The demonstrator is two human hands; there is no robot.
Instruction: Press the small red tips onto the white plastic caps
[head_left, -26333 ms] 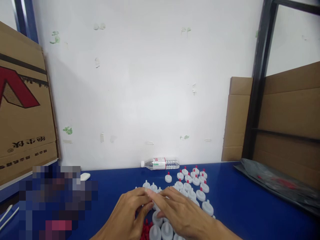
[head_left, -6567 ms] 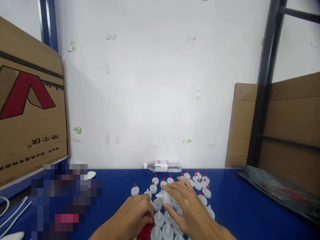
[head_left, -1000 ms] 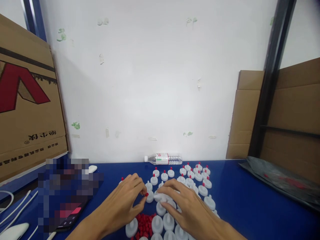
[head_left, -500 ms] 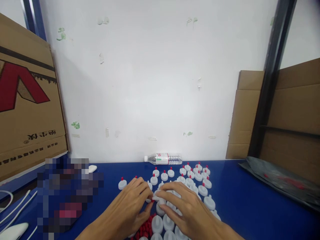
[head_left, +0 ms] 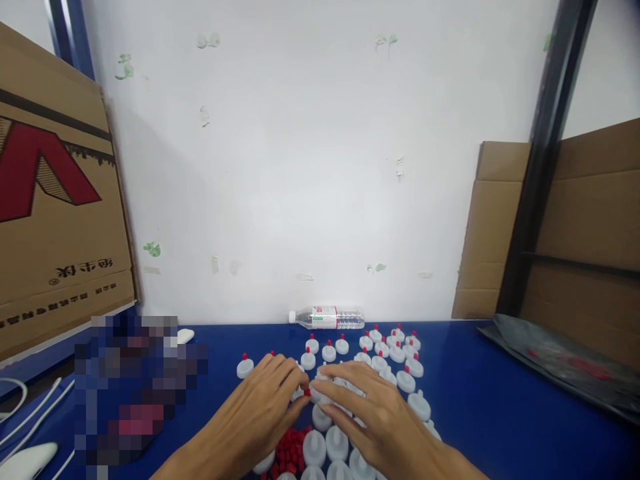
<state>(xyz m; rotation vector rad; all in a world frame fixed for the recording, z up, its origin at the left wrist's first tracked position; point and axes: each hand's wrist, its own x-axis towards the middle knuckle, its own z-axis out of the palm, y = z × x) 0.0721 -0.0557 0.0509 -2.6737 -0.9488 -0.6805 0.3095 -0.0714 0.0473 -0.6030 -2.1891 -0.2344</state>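
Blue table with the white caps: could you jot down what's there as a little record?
Left hand: pinches a small red piece
Right hand: holds a white cap beside it
Red pile: loose, below the left hand
Bare-spout caps: right of the pile
Red-tipped caps: mostly farther back
Bottle: on its side, near the wall
Table: blue

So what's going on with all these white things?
A person's bare left hand pinches a small red plastic tip right beside a round white plastic cap held in the right hand. On the blue table, some white caps wear red tips, others have none, and loose red tips lie heaped.
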